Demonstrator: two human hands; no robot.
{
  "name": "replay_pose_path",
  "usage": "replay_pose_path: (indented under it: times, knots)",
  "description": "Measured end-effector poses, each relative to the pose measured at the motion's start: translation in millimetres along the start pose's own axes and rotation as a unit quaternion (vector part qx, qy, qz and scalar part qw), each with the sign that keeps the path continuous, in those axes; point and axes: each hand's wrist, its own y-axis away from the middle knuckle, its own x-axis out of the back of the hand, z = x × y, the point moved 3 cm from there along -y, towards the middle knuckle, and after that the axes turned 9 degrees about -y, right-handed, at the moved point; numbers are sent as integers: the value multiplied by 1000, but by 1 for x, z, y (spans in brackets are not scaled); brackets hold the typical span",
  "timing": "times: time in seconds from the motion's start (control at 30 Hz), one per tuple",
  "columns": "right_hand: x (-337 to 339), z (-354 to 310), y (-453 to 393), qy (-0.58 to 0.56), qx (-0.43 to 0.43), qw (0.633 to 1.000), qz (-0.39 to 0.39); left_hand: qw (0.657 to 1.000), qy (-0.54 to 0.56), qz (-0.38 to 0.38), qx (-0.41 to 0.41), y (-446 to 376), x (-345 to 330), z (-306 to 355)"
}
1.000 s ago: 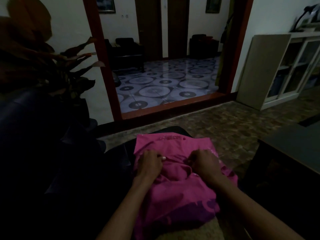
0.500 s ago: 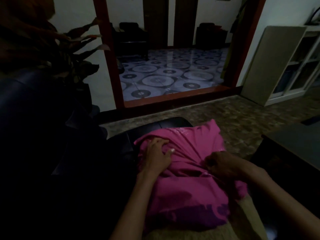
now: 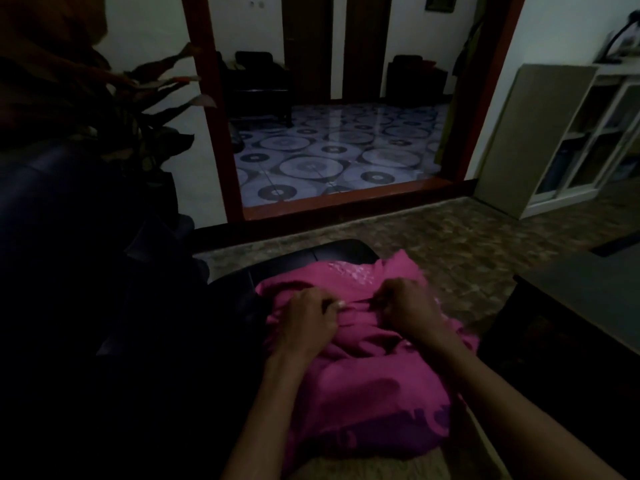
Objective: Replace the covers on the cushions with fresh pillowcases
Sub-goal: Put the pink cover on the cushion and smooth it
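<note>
**Both hands pinching the pink pillowcase**

My left hand (image 3: 306, 322) and my right hand (image 3: 410, 310) sit side by side on the pink pillowcase (image 3: 367, 386), knuckles up, fingers curled. Each one pinches a gathered fold of the fabric, and the 2 sets of fingertips face each other across a short, taut ridge of cloth running between them. My grip is closed on the cloth on both sides; neither hand lies flat.

The pillowcase is bunched and wrinkled under my hands, covering a plump cushion that lies in front of me. Its far corner sticks up past my right hand, with a paler shiny patch near the far edge. A darker purple pattern shows along the near edge.

The far end of the cushion rests against a black seat (image 3: 311, 259). To my left is dark upholstery (image 3: 69, 237) with plant leaves (image 3: 162, 98) above it. A dark table (image 3: 585, 306) stands to my right. Beyond, a red-framed doorway (image 3: 346, 199) opens onto a floor tiled with circles, and a white glass-fronted cabinet (image 3: 588, 140) stands against the right wall.
</note>
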Motion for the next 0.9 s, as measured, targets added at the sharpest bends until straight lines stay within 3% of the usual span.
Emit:
replay_pose_path:
  times: [0.13,0.3,0.4,0.47,0.53,0.6,0.7,0.77,0.9]
  knots:
    - [4,29,18,19,-45,999,-8,989,65,72,110,1,-3,-38]
    - [8,29,15,117,-56,991,-35,978,57,46,195,11,-7,-40]
    - [3,4,5,101,21,995,-2,974,11,39,221,14,7,-38]
    - [-2,-23,5,-14,100,993,61,970,-11,15,241,18,11,-41]
    - [-14,-43,13,-61,170,984,7,968,-30,-26,247,25,11,-41]
    - [-33,-51,19,0,212,975,-68,969,-32,-79,233,28,19,-46]
    - [-45,-44,22,25,216,973,-72,966,-3,-167,199,33,33,-49]
    - [-44,-45,24,18,226,972,-59,967,26,-157,197,33,36,-53]
    - [-39,-49,33,-14,256,963,-89,973,66,-59,213,30,22,-64]
